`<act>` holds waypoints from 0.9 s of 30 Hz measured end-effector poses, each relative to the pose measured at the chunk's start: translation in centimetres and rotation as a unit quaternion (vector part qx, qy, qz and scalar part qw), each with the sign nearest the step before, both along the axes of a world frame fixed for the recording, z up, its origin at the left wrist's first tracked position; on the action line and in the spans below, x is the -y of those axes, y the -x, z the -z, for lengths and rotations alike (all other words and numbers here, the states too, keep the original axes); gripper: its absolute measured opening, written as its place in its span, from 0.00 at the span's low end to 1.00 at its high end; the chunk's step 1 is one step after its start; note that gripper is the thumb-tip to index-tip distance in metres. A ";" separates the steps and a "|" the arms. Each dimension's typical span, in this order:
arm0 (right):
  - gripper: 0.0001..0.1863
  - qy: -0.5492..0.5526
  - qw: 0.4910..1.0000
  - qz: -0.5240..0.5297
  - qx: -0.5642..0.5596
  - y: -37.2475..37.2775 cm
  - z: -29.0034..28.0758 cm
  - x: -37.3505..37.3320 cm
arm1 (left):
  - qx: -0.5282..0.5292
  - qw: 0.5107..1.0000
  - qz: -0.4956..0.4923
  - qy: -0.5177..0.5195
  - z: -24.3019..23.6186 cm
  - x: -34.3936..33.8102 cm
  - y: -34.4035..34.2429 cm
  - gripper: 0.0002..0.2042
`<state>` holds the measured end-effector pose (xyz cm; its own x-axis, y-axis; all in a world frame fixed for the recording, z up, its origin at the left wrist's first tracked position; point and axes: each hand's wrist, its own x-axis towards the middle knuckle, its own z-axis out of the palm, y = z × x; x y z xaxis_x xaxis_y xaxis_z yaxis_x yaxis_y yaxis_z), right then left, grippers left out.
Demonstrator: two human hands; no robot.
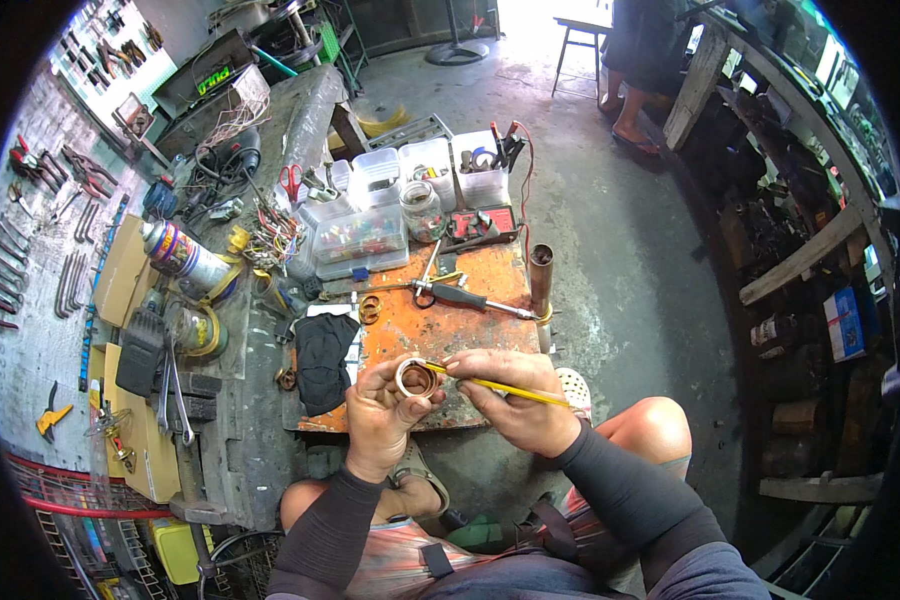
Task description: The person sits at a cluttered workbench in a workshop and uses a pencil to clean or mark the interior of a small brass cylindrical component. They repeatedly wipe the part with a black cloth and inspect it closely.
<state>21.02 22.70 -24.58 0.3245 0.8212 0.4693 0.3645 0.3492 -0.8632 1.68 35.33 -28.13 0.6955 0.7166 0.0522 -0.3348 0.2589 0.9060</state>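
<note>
A short copper-coloured ring (401, 380) with a pale rim is pinched in the fingers of my left hand (375, 425), its opening turned up toward me. My right hand (520, 385) grips a slim yellow pencil (510, 388), its tip against or very near the ring's right edge. Both hands are above the near part of an orange, paint-worn tabletop (400, 340). Beyond them lie brass-coloured rings (370, 309) and a screwdriver (460, 296) with a dark handle. A crumpled black cloth (325, 360) is left of my left hand.
Clear plastic boxes (360, 240) and a glass jar (423, 212) stand at the table's far side. An upright copper tube (541, 275) is at its right edge. A spray can (185, 255) and wrenches (175, 395) are on the left bench. A person's leg (630, 100) shows at the back right.
</note>
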 end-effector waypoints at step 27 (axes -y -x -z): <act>0.08 0.040 0.993 0.033 0.103 -1.6 -1.3 0.2 | -0.062 0.995 0.033 -0.074 0.9 -1.0 0.2 0.32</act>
<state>22.65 22.53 -23.29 0.2824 0.8386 0.4658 0.5562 0.2524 -0.7917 1.44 36.34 -29.08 0.7490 0.6594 0.0642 -0.2049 0.1384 0.9690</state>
